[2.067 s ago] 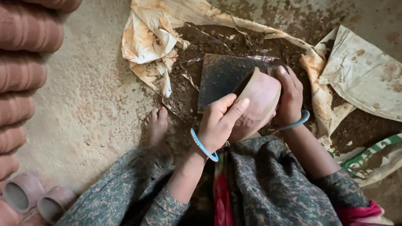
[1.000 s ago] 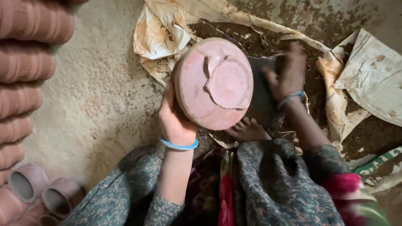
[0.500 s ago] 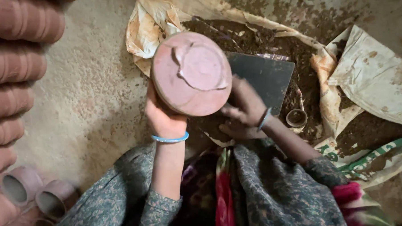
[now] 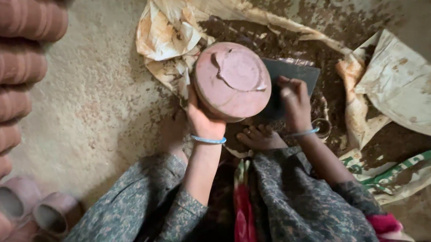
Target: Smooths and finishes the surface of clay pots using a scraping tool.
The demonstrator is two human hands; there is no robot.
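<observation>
Clay, pinkish and still raw-looking, fills our left hand [image 4: 202, 119]: we grip a round pot [image 4: 232, 81] from below, fingers wrapped under its rim, its flat base turned up toward us with a curled ridge of clay on it. Half a second ago this pot sat a little further left and higher over the crumpled sheet; now it hangs closer to the dark slab [image 4: 293, 83], partly covering the slab's left edge. Two seconds back both hands cradled it sideways, so the turning-over is done and the base is exposed.

Our right hand [image 4: 292, 102] has let go of the pot. It rests on the slab just right of the pot, fingers curled down on the dark surface; we cannot tell whether it pinches anything small. A thin blue bangle [image 4: 208, 140] circles the left wrist, another the right.

Below the pot, a bare foot [image 4: 260, 138] lies on the muddy patch of the floor. A small ring-shaped object [image 4: 322, 127] sits right of the right wrist. The stained, crumpled sheet [image 4: 168, 36] spreads toward the floor's far edge, and stacked ridged clay pots [image 4: 17, 61] line the left edge.
</observation>
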